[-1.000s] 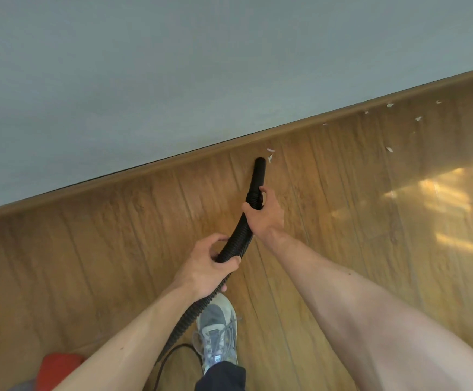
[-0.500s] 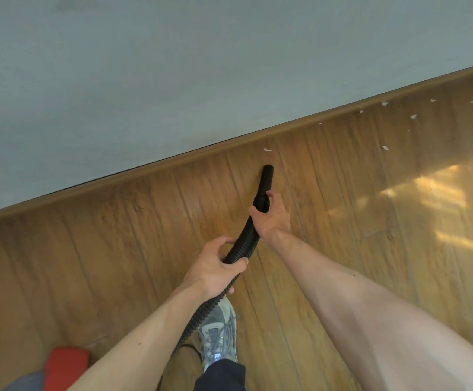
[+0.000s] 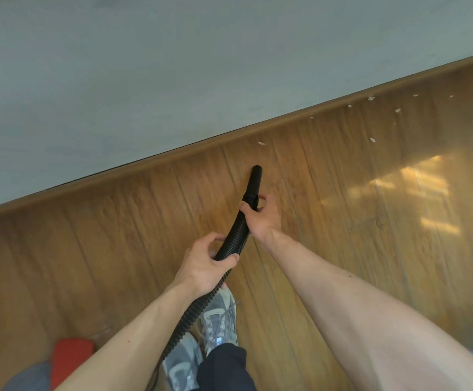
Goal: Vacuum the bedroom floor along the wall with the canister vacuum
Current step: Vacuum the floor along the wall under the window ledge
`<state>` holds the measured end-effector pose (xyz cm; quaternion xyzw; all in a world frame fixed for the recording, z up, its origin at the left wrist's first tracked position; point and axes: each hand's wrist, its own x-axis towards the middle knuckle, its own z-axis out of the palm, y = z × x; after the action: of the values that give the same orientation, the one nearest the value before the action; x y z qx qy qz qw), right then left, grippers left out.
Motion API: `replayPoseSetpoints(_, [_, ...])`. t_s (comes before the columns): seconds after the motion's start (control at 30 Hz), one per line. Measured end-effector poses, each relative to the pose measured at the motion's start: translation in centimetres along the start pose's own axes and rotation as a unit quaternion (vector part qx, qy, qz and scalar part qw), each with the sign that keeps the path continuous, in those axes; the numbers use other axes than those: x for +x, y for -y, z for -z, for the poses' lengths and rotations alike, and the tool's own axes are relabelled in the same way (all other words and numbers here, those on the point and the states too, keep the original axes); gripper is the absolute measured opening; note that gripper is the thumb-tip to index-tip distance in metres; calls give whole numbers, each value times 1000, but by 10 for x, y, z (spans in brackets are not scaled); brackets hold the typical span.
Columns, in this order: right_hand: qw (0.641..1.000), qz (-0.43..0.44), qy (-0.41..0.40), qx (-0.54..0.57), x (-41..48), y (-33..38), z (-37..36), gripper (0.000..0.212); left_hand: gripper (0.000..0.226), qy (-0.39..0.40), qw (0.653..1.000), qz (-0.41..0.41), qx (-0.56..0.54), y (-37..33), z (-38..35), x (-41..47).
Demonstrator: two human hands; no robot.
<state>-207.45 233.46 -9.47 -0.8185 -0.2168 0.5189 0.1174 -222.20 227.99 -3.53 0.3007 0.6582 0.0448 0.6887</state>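
The fingers of the right hand curl round the hose just behind the nozzle, with the arm stretched toward the wall. The left hand grips the hose lower down. The nozzle tip points at one scrap near the baseboard. A second ago it lay closer, beside two scraps.

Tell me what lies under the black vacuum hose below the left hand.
Below the left hand, the hose passes over the edges of two grey sneakers and the wooden floor. The strips of shoe and floor directly beneath it are hidden.
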Motion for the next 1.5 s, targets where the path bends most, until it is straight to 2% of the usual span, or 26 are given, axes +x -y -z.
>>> replayPoseSetpoints(0.33, [999, 29, -9, 41, -41, 7, 3, 47, 32, 3, 999, -32, -19, 2, 14, -38])
replayPoseSetpoints(0.57, [999, 35, 8, 15, -46, 17, 9, 39, 37, -7, 999, -31, -12, 0, 6, -41])
replayPoseSetpoints(0.87, [998, 8, 62, 2, 17, 26, 36, 50, 38, -32, 999, 4, 13, -33, -30, 1])
replayPoseSetpoints(1.1, [994, 30, 97, -28, 59, 28, 45, 57, 32, -48, 998, 34, 39, -57, -47, 31])
replayPoseSetpoints(1.5, [997, 32, 70, -29, 101, 41, 103, 53, 26, -32, 998, 49, 16, -107, -91, 63])
